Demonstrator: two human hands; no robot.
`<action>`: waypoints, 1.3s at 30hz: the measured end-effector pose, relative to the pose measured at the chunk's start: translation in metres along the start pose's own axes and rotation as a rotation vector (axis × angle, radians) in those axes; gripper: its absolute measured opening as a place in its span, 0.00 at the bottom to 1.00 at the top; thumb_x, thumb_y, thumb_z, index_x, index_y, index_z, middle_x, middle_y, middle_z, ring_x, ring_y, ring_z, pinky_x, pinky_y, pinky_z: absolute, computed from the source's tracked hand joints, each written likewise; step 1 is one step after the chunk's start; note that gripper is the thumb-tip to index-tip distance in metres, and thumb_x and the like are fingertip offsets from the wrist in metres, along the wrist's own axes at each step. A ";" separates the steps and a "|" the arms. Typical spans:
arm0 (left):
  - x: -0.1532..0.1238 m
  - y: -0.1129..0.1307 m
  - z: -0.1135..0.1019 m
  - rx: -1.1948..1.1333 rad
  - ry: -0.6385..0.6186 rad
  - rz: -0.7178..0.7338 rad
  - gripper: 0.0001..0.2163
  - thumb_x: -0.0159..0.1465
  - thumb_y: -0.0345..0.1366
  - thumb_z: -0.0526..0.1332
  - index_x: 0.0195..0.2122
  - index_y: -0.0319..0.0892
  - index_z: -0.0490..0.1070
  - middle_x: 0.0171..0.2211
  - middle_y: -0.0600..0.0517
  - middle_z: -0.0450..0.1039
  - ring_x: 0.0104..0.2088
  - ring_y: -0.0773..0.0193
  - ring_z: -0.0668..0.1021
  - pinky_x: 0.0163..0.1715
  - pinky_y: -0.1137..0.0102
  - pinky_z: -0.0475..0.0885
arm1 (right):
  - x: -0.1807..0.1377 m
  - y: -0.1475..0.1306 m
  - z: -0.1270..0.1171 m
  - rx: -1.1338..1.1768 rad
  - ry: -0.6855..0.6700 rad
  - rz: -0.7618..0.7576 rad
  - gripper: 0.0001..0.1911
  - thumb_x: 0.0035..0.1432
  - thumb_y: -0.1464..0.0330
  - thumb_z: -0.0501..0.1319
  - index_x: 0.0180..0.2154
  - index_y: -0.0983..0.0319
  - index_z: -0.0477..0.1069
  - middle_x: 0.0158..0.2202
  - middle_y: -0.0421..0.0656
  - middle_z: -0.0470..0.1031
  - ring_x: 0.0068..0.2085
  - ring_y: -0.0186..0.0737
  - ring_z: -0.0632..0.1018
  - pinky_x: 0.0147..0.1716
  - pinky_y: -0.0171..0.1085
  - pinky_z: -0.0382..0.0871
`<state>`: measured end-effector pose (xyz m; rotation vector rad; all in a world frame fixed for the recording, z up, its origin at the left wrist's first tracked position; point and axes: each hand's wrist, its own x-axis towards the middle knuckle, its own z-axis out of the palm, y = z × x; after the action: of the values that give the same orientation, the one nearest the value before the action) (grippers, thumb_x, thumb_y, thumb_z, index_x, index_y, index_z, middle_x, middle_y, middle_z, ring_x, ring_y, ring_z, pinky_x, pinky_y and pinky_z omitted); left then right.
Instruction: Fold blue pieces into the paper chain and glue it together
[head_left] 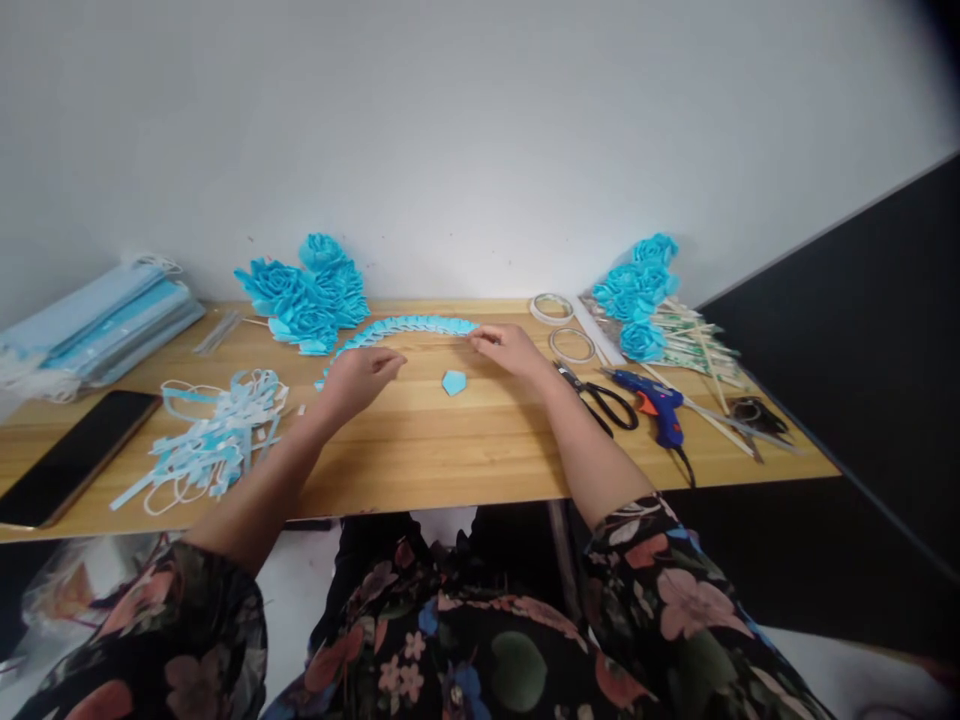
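A curved row of overlapping light-blue petal pieces (420, 325) lies across the back of the wooden table. At its right end is my right hand (508, 350), thumb and fingertips pinched together on the last blue petal. My left hand (361, 378) hovers in front of the row's left part, its fingers pressed together and pointing right. Whatever those fingers hold, if anything, is too small to make out. Between and just in front of the hands, one loose five-sided blue piece (454, 382) lies flat.
Blue handmade flowers (307, 295) and more flowers (637, 290) stand at the back. On the right are tape rolls (551, 309), black-handled scissors (600, 398), a blue glue gun (658, 400) and wrapped sticks (701, 345). Leftward are cut strips (217, 440), a phone (75, 458) and stacked masks (105, 320).
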<state>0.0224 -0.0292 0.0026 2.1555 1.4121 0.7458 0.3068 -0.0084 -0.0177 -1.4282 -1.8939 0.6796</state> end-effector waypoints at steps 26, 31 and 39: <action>0.036 -0.006 0.067 -0.390 0.063 -0.151 0.18 0.60 0.50 0.58 0.30 0.41 0.78 0.27 0.52 0.76 0.25 0.66 0.72 0.27 0.72 0.66 | -0.016 -0.035 0.008 -0.324 -0.302 -0.107 0.15 0.57 0.73 0.56 0.42 0.58 0.79 0.41 0.40 0.83 0.39 0.37 0.78 0.37 0.34 0.64; 0.036 -0.005 0.070 -0.465 0.050 -0.150 0.15 0.59 0.48 0.59 0.31 0.42 0.79 0.27 0.52 0.76 0.24 0.67 0.72 0.26 0.72 0.66 | -0.023 -0.048 0.010 -0.447 -0.367 -0.200 0.15 0.55 0.67 0.63 0.46 0.56 0.77 0.47 0.43 0.80 0.46 0.42 0.77 0.39 0.36 0.65; 0.038 -0.009 0.072 -0.480 0.083 -0.178 0.16 0.59 0.49 0.59 0.33 0.42 0.79 0.26 0.53 0.75 0.24 0.67 0.71 0.26 0.72 0.66 | -0.020 -0.046 0.025 -0.500 -0.198 -0.140 0.10 0.60 0.69 0.56 0.35 0.61 0.76 0.37 0.45 0.81 0.37 0.41 0.77 0.33 0.36 0.61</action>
<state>0.0760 0.0040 -0.0493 1.6282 1.2829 0.9963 0.2625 -0.0402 -0.0035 -1.5439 -2.4134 0.2960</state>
